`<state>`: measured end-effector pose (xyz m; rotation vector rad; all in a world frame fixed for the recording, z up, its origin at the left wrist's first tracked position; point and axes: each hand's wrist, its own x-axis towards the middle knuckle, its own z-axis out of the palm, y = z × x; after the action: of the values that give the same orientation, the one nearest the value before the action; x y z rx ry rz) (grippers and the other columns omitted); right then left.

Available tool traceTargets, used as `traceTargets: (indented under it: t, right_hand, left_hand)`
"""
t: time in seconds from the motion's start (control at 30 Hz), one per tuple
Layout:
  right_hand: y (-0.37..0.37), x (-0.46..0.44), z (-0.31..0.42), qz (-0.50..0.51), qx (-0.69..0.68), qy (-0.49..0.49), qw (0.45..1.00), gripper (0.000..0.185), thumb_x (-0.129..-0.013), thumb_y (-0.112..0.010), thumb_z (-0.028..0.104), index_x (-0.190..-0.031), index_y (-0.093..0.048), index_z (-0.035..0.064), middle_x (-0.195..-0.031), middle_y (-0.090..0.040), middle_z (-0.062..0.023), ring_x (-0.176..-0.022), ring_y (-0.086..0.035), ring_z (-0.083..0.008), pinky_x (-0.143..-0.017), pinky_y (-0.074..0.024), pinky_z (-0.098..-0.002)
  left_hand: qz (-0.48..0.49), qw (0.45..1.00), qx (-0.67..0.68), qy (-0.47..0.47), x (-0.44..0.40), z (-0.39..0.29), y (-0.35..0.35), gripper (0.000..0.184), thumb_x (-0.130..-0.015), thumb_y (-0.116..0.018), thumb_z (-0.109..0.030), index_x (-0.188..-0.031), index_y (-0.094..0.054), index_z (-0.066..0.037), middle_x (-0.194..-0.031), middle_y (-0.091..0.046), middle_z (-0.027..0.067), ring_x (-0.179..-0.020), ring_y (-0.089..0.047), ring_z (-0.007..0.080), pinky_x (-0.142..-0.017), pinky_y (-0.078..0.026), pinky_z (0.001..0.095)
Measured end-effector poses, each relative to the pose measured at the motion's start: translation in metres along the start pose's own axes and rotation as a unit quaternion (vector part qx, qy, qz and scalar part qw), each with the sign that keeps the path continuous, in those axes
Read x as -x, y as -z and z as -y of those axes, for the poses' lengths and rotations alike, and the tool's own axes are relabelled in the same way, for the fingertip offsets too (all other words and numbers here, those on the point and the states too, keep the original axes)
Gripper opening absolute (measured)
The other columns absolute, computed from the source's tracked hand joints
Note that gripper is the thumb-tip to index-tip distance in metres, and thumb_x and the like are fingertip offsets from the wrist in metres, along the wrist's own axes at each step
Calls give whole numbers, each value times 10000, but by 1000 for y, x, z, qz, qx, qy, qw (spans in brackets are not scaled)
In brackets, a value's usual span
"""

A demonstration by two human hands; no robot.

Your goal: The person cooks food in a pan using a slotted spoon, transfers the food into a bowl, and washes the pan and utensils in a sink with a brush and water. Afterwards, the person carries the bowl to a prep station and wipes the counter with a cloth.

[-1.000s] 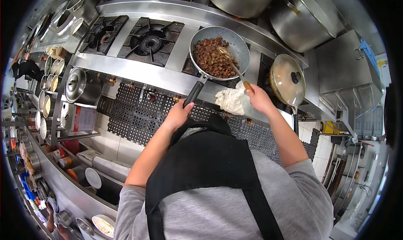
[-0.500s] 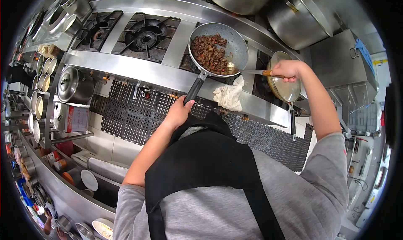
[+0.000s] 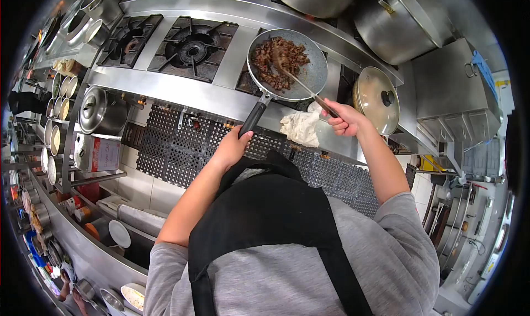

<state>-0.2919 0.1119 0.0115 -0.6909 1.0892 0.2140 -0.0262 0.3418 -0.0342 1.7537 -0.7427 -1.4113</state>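
Observation:
My left hand (image 3: 234, 145) is wrapped round the black handle (image 3: 253, 117) of a grey speckled frying pan (image 3: 316, 67) on the stove. Browned, chopped meat (image 3: 295, 55) with small red bits lies in the pan, mostly toward its left and middle. In my right hand (image 3: 346, 120) is the handle of a long spoon (image 3: 301, 84), its head blurred among the meat. A crumpled white cloth (image 3: 300, 128) rests on the stove's front edge, below the pan and just left of my right hand.
Right of the pan stands another pan under a glass lid (image 3: 377, 101). Large steel pots (image 3: 395, 26) are behind. Bare burners (image 3: 194, 51) are to the left, with a lidded pot (image 3: 102, 110) lower left. A black perforated mat (image 3: 171, 150) covers the floor.
My right hand has swung back left from over the glass lid, and the spoon's head is in the meat again. The meat is more spread. My left hand stays on the pan handle.

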Motion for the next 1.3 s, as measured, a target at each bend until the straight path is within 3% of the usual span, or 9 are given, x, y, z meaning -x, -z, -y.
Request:
traceTargets:
  t: [0.23, 0.33, 0.43, 0.5, 0.6, 0.9, 0.97, 1.13, 1.3]
  right_hand:
    - [10, 68, -2, 5, 5, 19, 1000, 462, -903, -417, 541, -941, -522, 93, -447, -242, 84, -330, -170, -28, -351, -160, -218]
    - [7, 81, 0, -136, 148, 96, 975, 372, -917, -471, 432, -946, -534, 67, -498, -316, 57, -363, -246, -36, -350, -204, -212]
    - [18, 62, -8, -265, 345, 156, 887, 271, -910, -510, 284, -1039, -534, 46, -610, -509, -51, -460, -493, -154, -403, -382, -289]
    - [19, 29, -30, -439, 570, 367, 590, 307, -901, -487, 226, -1150, -490, 46, -778, -608, -191, -693, -616, -334, -600, -483, -423]
    - [-20, 6, -43, -422, 589, 203, 659, 427, -896, -459, 191, -1297, -378, 67, -934, -601, -260, -869, -589, -409, -763, -457, -485]
    - [33, -19, 1, -475, 532, 302, 632, 437, -885, -498, 222, -1302, -404, 131, -895, -609, -264, -835, -593, -416, -709, -465, -484]
    - [28, -35, 7, -402, 512, 361, 668, 420, -877, -525, 230, -1271, -458, 101, -969, -593, -274, -896, -581, -411, -798, -460, -442]
    - [35, 6, 10, -294, 458, 357, 759, 415, -882, -537, 199, -1260, -475, 39, -1145, -583, -182, -1044, -567, -301, -884, -435, -326]
    - [46, -26, 14, -368, 494, 380, 691, 383, -862, -547, 193, -1217, -508, 53, -1044, -605, -218, -960, -588, -347, -829, -459, -360]
  left_hand:
    - [2, 999, -33, 7, -3, 5, 0, 347, -911, -527, -250, -1120, -506, 26, -726, -544, 32, -607, -482, 99, -516, -399, 253]
    - [11, 1000, 5, 28, -2, 4, 0, 355, -912, -526, -259, -1124, -499, 24, -706, -527, 28, -573, -460, 92, -493, -380, 246]
    - [9, 1000, 18, 20, -3, 6, -3, 359, -911, -528, -261, -1130, -496, 21, -696, -519, 28, -551, -445, 94, -479, -369, 248]
    - [15, 999, 16, 23, -3, 6, -4, 367, -908, -530, -267, -1133, -496, 21, -703, -527, 30, -558, -454, 98, -483, -373, 253]
    - [11, 1000, -13, 9, -8, 13, -4, 370, -907, -529, -279, -1116, -501, 25, -715, -537, 34, -568, -464, 104, -494, -383, 257]
    - [9, 999, -18, 29, -5, 6, -5, 324, -910, -520, -287, -1025, -538, 15, -700, -542, 32, -581, -476, 111, -515, -385, 250]
    - [3, 1000, -24, 3, -8, 10, -7, 190, -937, -476, -236, -941, -475, -46, -691, -462, 4, -427, -331, 57, -373, -256, 224]
    - [8, 999, 25, 22, -4, 4, -4, 193, -937, -475, -238, -939, -476, -45, -681, -455, 2, -415, -324, 58, -364, -242, 225]
    - [10, 999, 21, 29, -2, 0, -4, 202, -934, -479, -245, -946, -482, -43, -683, -451, 4, -411, -321, 57, -360, -233, 224]
